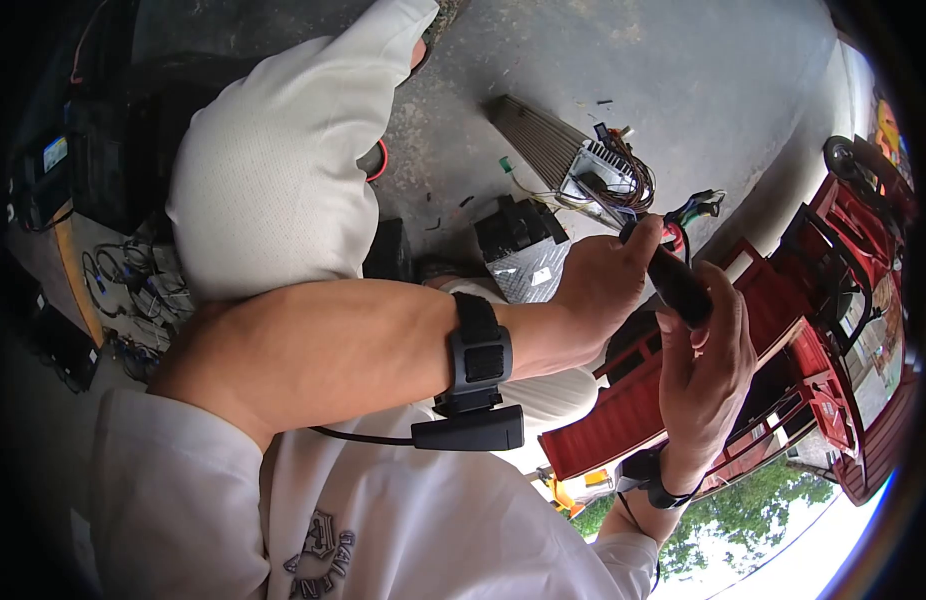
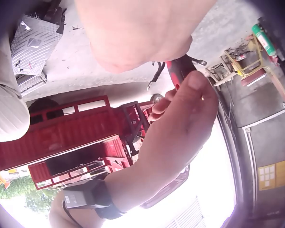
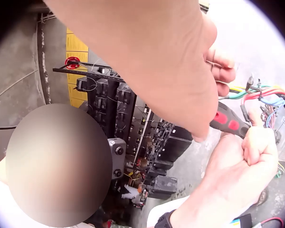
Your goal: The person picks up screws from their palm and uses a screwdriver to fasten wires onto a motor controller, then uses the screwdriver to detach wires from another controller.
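A dark handle (image 1: 680,287) with red patches lies between my two hands; the red shows on the handle (image 3: 226,121) in the right wrist view. My left hand (image 1: 605,285) grips one end, its fingers curled and thumb along it. Around the other end my right hand (image 1: 708,365) closes with thumb and fingers. Coloured wires (image 1: 695,212) stick out just beyond the hands. In the left wrist view the right hand (image 2: 183,107) holds the red and black handle (image 2: 180,69); the tool's tip is hidden.
On the concrete floor lie a finned metal unit (image 1: 543,140) with bundled cables and a silver tread-plate box (image 1: 528,270). A red cargo vehicle (image 1: 623,410) stands beyond the hands. Tangled cables (image 1: 133,290) lie at far left. Racks of black units (image 3: 118,104) show in the right wrist view.
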{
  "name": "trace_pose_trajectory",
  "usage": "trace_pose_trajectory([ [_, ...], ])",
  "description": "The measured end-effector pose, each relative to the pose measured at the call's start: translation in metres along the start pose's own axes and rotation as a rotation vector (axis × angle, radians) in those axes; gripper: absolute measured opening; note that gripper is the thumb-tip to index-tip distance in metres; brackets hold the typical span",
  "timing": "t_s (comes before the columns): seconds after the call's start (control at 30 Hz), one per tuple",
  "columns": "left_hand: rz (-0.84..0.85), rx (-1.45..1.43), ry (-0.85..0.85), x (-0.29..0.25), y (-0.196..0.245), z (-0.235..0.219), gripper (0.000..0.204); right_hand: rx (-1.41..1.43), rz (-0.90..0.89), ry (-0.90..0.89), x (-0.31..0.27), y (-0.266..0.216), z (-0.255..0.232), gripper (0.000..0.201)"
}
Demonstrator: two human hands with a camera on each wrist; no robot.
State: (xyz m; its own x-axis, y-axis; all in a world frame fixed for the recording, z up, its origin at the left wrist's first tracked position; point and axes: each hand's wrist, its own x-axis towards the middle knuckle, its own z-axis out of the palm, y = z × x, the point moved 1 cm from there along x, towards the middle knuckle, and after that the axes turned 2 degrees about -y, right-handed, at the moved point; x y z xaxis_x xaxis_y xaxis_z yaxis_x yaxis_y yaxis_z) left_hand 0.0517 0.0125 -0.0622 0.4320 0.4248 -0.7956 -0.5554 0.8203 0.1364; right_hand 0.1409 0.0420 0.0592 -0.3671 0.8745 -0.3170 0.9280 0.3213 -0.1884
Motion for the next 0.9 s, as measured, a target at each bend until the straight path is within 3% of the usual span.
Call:
trace_pose_trajectory([
  [0.13, -0.072, 0.006, 0.039, 0.0, 0.001, 0.002, 0.069, -0.043, -0.052, 0.014, -0.005, 0.001, 0.0, 0.037],
  [0.23, -0.109, 0.035, 0.062, -0.003, 0.001, 0.002, 0.069, -0.006, 0.126, -0.13, -0.008, 0.0, -0.004, 0.041],
  [0.33, -0.124, 0.05, 0.066, -0.002, 0.003, 0.002, 0.066, -0.038, 0.124, -0.088, -0.006, 0.0, -0.004, 0.037],
  [0.47, -0.038, 0.081, 0.029, -0.002, 0.002, 0.002, 0.062, 0.011, -0.014, 0.003, -0.003, -0.004, -0.002, 0.037],
  [0.53, -0.036, 0.103, 0.023, 0.003, -0.009, -0.001, 0.062, 0.024, 0.044, -0.046, -0.008, 0.002, -0.001, 0.043],
  [0.6, 0.209, 0.21, 0.012, 0.009, -0.015, -0.005, 0.063, 0.034, 0.124, -0.112, -0.011, 0.007, -0.001, 0.047],
  [0.63, 0.208, 0.211, 0.009, 0.006, -0.01, -0.001, 0.063, 0.044, 0.205, -0.177, -0.013, 0.009, -0.002, 0.051],
  [0.7, -0.108, 0.002, 0.062, -0.001, -0.002, 0.004, 0.064, 0.043, 0.155, -0.116, -0.007, 0.003, -0.003, 0.048],
  [0.83, -0.052, -0.003, 0.022, -0.002, 0.001, 0.001, 0.065, 0.005, -0.028, 0.0, -0.004, 0.002, 0.001, 0.042],
  [0.9, -0.066, -0.002, 0.03, -0.003, 0.001, 0.001, 0.067, 0.03, 0.038, -0.034, -0.005, 0.003, 0.001, 0.042],
])
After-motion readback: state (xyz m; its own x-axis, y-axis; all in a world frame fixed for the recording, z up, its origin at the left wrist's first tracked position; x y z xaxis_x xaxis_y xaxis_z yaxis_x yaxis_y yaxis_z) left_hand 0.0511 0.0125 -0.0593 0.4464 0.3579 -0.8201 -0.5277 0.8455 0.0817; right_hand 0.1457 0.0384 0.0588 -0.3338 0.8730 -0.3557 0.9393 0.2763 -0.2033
